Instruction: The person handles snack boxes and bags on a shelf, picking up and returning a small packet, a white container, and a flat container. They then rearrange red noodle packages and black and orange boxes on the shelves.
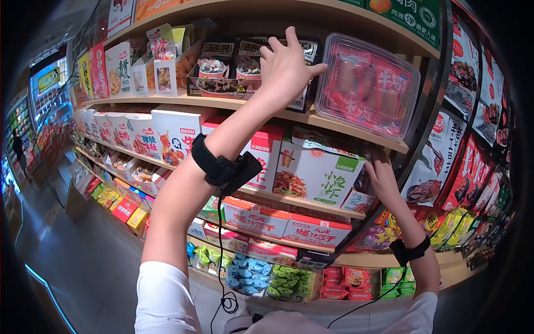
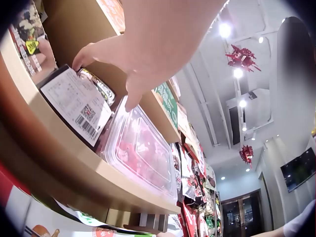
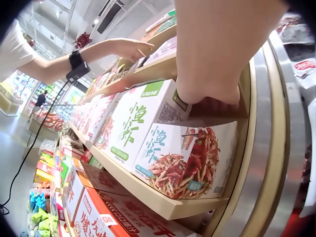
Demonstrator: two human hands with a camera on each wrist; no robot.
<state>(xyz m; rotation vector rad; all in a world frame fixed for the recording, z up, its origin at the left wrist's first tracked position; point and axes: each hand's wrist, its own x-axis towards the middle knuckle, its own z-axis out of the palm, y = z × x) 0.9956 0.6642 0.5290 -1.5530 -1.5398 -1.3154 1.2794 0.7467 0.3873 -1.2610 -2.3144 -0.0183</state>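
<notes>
Left hand: The bare left hand (image 1: 285, 65) is raised over the upper wooden shelf (image 1: 389, 141), fingers spread and holding nothing that shows; the spread lets it span two neighbouring items.
Black box: A black cardboard box with a white barcode label (image 2: 79, 101) stands at the shelf's front edge, near its right end; the fingers lie over its top, and whether they touch it is unclear.
Clear tub: A transparent lidded plastic tub filled with red packs (image 1: 367, 86) stands just right of the box, by the shelf's right front corner, its broad face outward, probably so the packs can be read. The thumb lies at its left edge, contact uncertain.
Right hand: The right hand (image 1: 382, 175) enters the lower wooden shelf (image 3: 170, 208) at its right end; its fingertips are hidden, so I cannot tell whether they grip anything.
Small carton: A small white cardboard carton with blue lettering (image 3: 185, 163) fills that shelf's right front corner and screens the space behind, likely why the hand goes over it.
Large carton: A bigger white carton with green lettering (image 3: 138, 116) stands beside it, face outward, presumably for display.
</notes>
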